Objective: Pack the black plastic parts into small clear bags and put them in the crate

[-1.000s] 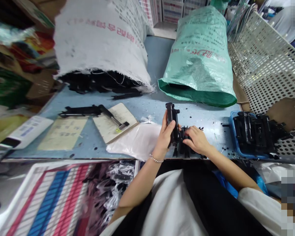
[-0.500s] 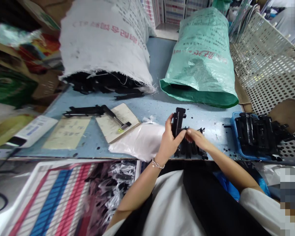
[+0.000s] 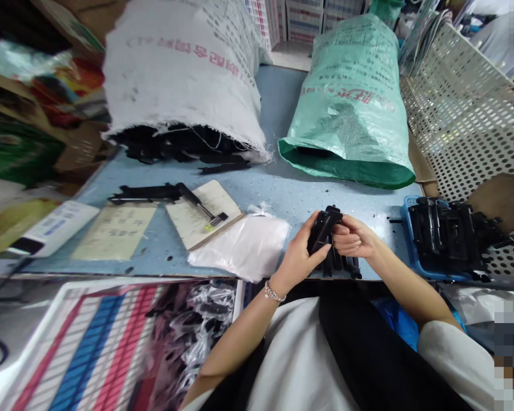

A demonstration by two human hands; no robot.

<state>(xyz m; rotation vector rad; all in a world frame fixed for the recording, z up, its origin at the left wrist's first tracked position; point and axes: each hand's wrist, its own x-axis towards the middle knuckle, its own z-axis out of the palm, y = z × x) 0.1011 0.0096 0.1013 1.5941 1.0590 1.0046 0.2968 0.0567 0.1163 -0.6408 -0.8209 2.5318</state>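
My left hand grips a black plastic part tilted to the right, just above the blue table. My right hand is closed on the upper end of the same part. Beneath both hands a small row of similar black parts lies at the table's front edge. A bracelet circles my left wrist.
A white woven sack spilling black parts and a green sack lie at the back. A blue tray of black parts sits right, beside a perforated panel. A clear bag, cards and a long black piece lie left.
The black part has been tipped from upright to leaning right and carried a little rightward. My right hand rose from the row on the table and closed on the part's top.
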